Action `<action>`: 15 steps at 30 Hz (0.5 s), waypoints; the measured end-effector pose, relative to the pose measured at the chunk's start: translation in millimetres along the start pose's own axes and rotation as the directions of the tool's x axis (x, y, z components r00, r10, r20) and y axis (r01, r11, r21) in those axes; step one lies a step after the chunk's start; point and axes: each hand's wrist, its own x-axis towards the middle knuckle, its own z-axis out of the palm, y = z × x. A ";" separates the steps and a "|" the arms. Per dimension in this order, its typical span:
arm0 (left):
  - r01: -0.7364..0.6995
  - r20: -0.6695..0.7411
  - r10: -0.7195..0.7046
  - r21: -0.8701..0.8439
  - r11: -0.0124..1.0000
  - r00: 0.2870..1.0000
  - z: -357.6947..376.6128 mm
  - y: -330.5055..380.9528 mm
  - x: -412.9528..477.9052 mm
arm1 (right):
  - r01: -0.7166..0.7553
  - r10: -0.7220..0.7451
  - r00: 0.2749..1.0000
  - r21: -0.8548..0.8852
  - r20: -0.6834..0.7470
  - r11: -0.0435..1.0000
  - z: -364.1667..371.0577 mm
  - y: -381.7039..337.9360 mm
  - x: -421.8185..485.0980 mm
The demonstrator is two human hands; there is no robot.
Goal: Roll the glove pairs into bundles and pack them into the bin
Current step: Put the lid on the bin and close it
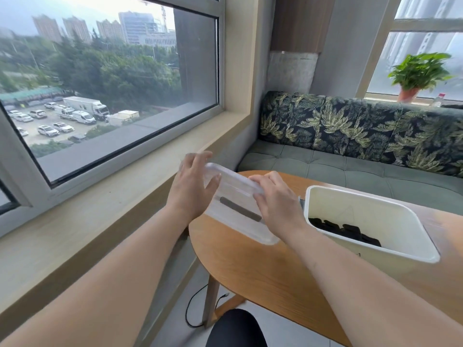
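Two hands pinch the lid [238,209] above the table [250,271], left hand [193,186] and right hand [275,199] on its sides. The glove rolls [345,231] sit in the bin [363,196]. A loose grip could drop the lid.

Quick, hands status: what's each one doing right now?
Left hand: holds the lid at its left end, thumb in front, fingers behind.
Right hand: grips the lid's right side, fingers over its edge.
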 end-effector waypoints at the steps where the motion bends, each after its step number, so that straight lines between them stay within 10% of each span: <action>1: 0.037 -0.010 -0.038 -0.021 0.999 0.999 -3.9 5.8 3.5 | -0.003 0.003 1.000 0.016 -0.016 1.000 -7.8 0.0 3.5; 15: 0.227 0.142 -0.189 -0.334 0.915 0.972 41.9 92.4 20.0 | -0.108 0.085 0.984 -0.142 -0.157 0.984 -124.0 72.1 -9.0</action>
